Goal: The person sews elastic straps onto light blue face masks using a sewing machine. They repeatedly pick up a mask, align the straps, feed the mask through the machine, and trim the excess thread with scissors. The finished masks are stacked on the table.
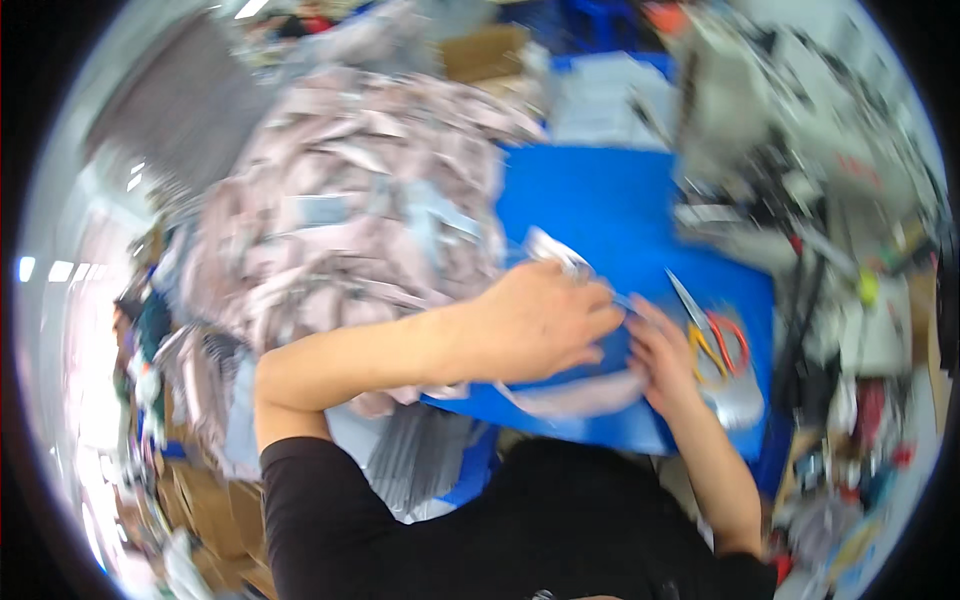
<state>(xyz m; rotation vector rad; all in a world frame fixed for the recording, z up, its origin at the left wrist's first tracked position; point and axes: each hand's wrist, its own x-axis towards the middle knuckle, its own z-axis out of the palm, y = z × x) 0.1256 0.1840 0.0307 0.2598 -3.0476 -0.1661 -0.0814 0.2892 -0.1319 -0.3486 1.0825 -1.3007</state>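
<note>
Both my hands are close together over the blue tabletop (pixel 590 200). My left hand (pixel 555 315) is closed, its fingers curled toward the right; what they pinch is hidden and blurred. A small white piece (pixel 553 248) sticks out at its far side. Just to the right, my right hand (pixel 660 355) has bent fingers closed on a pale pink fabric strip (pixel 580 397), which hangs in a curve toward my body. Beside the right hand lie scissors (pixel 692 300) with red and yellow handles, blades pointing away from me.
A large heap of pale pink and grey fabric pieces (pixel 350 220) covers the left side. Grey folded fabric (pixel 410 455) is stacked near my left elbow. A sewing machine (pixel 730 110) stands at the right. White sheets (pixel 610 100) lie at the back, near a cardboard box (pixel 485 52).
</note>
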